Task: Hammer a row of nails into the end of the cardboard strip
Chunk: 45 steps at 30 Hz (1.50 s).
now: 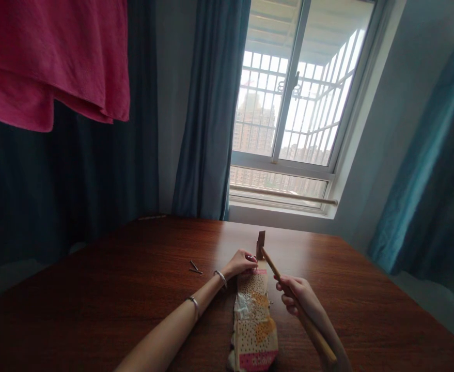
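Observation:
My right hand (294, 295) is closed around the wooden handle of a hammer (273, 267), whose dark head sits raised just past the far end of a long patterned package (254, 320) lying on the brown wooden table (134, 289). My left hand (242, 262) is pinched shut at the package's far end, right under the hammer head, holding something too small to make out. Two bracelets circle my left wrist and forearm.
Two or three loose nails (194, 267) lie on the table left of my left hand. Beyond the table are a barred window (288, 103), blue curtains (207, 113) on both sides and a pink cloth (52, 57) hanging at the upper left.

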Tool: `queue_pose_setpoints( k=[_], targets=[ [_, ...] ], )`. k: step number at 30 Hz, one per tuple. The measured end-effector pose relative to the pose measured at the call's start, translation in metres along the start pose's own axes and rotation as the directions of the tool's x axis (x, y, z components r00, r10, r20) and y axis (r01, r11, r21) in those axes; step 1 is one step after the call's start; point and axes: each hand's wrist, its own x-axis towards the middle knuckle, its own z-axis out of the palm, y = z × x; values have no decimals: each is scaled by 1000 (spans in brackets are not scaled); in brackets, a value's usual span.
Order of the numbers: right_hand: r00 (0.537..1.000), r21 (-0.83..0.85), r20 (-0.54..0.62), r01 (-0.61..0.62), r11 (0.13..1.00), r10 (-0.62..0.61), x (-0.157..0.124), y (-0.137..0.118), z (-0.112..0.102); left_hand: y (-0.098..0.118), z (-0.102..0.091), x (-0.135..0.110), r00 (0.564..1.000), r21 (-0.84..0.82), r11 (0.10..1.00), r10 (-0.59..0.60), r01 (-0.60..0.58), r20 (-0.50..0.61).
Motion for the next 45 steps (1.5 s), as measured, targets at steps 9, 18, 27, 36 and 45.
queue_pose_setpoints(
  k=[9,18,27,36,45],
  targets=[
    [999,22,30,18,1000,-19,2,4,-4,-3,-1,2,999,-24,999,36,-35,24],
    [1000,57,16,9,998,-10,2,4,-6,0,-2,0,999,-19,1000,19,-19,38],
    [985,-46,-105,129,991,-133,29,4,-31,1,-12,7,997,-62,997,39,-35,70],
    [872,-704,-350,-3,711,-342,65,13,-72,22,-32,6,995,-208,973,104,-104,-14],
    [861,-917,-289,-124,380,-418,62,22,-82,30,-72,17,974,-125,989,-101,77,-200]
  ],
)
